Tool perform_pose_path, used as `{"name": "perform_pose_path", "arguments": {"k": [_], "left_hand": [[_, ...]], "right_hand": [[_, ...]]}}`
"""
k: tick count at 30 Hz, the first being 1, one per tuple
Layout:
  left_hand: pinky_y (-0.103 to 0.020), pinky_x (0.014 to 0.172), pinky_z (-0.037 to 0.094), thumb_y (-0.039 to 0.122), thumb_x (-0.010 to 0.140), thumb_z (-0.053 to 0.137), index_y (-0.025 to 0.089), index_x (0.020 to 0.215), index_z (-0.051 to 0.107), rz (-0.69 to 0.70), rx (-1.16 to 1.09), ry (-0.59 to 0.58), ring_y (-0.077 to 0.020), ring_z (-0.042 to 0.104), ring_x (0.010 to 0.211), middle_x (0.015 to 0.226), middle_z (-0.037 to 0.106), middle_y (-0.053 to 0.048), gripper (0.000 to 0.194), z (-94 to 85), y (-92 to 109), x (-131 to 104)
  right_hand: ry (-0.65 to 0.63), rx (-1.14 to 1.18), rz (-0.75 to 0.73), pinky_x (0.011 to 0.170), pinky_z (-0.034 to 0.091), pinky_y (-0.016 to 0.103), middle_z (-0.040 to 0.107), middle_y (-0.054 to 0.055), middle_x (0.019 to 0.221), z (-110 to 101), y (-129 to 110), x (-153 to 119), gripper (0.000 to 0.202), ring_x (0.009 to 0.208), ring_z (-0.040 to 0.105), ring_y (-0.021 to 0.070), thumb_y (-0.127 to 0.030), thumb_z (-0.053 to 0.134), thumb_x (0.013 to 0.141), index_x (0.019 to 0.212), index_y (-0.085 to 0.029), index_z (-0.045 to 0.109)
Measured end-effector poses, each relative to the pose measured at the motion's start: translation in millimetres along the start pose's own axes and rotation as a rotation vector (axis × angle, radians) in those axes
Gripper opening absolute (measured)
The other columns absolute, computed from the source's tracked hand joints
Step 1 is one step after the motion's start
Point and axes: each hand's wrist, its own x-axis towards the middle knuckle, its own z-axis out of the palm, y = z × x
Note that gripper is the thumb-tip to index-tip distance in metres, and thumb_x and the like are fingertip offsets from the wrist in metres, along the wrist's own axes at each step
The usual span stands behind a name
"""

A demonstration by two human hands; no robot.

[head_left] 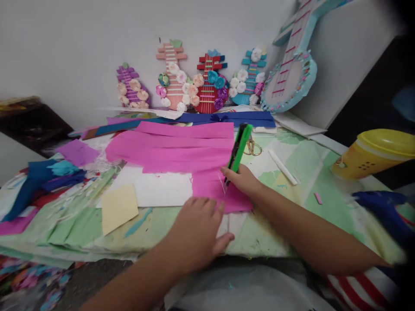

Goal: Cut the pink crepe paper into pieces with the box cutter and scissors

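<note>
Right hand (241, 178) is clamped on a green cutter (240, 147), tip down at the pink paper (207, 186) on the table (275, 229). Left hand (197, 229) lies flat, holding nothing, near the tip; a slip could nick it.

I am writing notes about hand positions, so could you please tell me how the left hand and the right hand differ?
The right hand grips a green-and-black tool; the left hand lies open, palm down. The left hand is nearer the wearer, at the pink paper's near edge; the right hand is farther forward. Both are bare.
</note>
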Motion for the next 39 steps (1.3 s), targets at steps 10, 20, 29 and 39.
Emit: {"name": "perform_pose_path", "arguments": {"k": [10,20,29,39], "left_hand": [[-0.05,0.092,0.026,0.059,0.072,0.042,0.013,0.116,0.05,-0.271,-0.083,0.149,-0.0326,0.04,0.106,0.112,0.051,-0.015,0.064,50.5,22,-30],[-0.045,0.085,0.031,0.058,0.071,0.039,0.011,0.108,0.054,-0.326,-0.042,0.401,-0.0288,0.044,0.095,0.099,0.053,-0.014,0.061,71.9,27,-35],[-0.046,0.084,0.032,0.055,0.069,0.04,0.01,0.105,0.057,-0.385,-0.04,0.447,-0.0309,0.046,0.096,0.098,0.056,-0.016,0.06,69.8,26,-31],[-0.047,0.096,0.021,0.051,0.073,0.04,0.008,0.109,0.053,-0.357,-0.091,0.363,-0.0292,0.042,0.111,0.117,0.051,-0.017,0.058,67.1,26,-32]], "right_hand": [[-0.551,-0.036,-0.315,0.052,0.039,0.023,0.057,-0.002,0.055,-1,-50,11,0.015,0.052,0.053,0.011,-0.031,0.047,0.074,0.067,-0.017,0.047],[-0.813,0.142,-0.286,0.054,0.042,0.024,0.054,-0.002,0.054,57,-32,45,0.025,0.053,0.053,0.011,-0.041,0.054,0.069,0.067,-0.017,0.048],[-0.739,0.27,-0.232,0.054,0.042,0.024,0.051,-0.004,0.054,57,-32,45,0.029,0.052,0.052,0.0099,-0.045,0.053,0.07,0.07,-0.017,0.048],[-0.368,0.593,0.129,0.031,0.022,0.018,0.039,-0.007,0.045,38,-1,63,0.026,0.033,0.032,0.0044,-0.042,0.051,0.071,0.068,-0.018,0.044]]}}
